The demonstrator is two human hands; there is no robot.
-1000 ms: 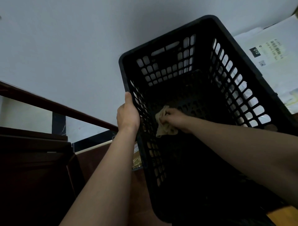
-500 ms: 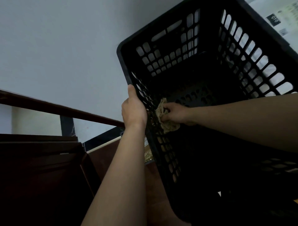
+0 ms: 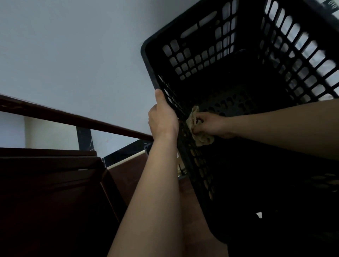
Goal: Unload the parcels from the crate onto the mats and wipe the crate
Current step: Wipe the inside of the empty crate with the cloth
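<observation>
Crate (image 3: 238, 77), black and slatted, was tipped up with its open mouth turned toward the camera, apparently so that the inner walls and floor could be reached and seen. The left hand (image 3: 163, 117) gripped the rim of the left wall, thumb lying along the outer edge and fingers curled over it out of sight, which likely steadied the crate against the push of the wiping. The right hand (image 3: 212, 124) reached deep inside, fingers bunched round a crumpled beige cloth (image 3: 201, 140) pressed against the inside of that same left wall, low down where wall met floor. No parcel showed in the dark interior, so the unloading looked finished and the wiping was the step in hand; the far and right walls probably remained to be done.

Whether the crate's lower end rested on anything could not be told, since it was lost in shadow. Under the left forearm lay a reddish-brown wooden surface (image 3: 126, 174), with dark wooden furniture (image 3: 45, 201) to the left. A dark rail (image 3: 73, 117) crossed a pale grey wall (image 3: 73, 55). A printed label (image 3: 332, 2) on white peeked past the crate at top right. No mats were in view.
</observation>
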